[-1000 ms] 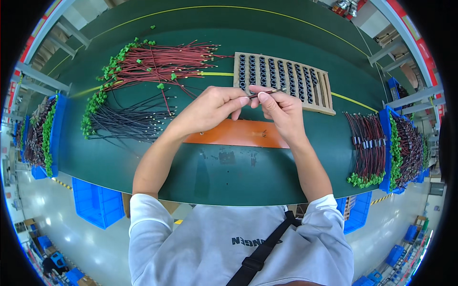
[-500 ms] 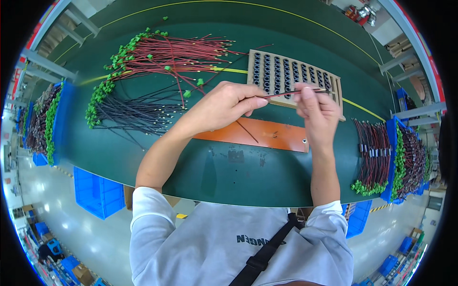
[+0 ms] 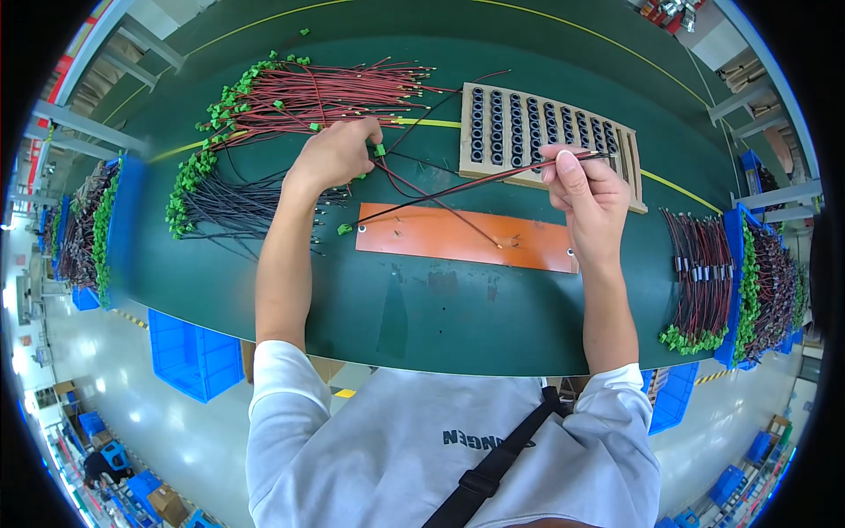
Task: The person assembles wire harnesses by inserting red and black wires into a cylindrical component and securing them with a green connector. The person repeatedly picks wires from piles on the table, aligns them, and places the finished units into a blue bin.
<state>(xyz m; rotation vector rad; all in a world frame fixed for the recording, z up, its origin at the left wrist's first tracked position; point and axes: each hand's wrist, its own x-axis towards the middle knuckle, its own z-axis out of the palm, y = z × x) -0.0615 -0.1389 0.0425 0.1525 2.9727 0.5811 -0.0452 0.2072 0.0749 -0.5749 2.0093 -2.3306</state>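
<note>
A worker at a green bench (image 3: 422, 299) pinches one end of a paired red-and-black lead (image 3: 458, 187) between the thumb and fingers of the right hand (image 3: 585, 198), closed tight on the wire just in front of a tan tray (image 3: 629, 167) whose rows of slots hold small black ring-shaped parts (image 3: 528, 128). The lead runs down and left across an orange mat (image 3: 458, 242) to a small green connector (image 3: 344, 229) lying off the mat's left end. The left hand (image 3: 334, 157) rests beside a heap of red wires (image 3: 326, 92), its fingers curled around what appears to be a green connector, though the grip is partly hidden. A heap of black wires (image 3: 233, 198) lies just below. At the right edge, a blue bin (image 3: 733, 264) holds bundled leads with green plugs; more bundles (image 3: 695, 273) lie beside it.
</note>
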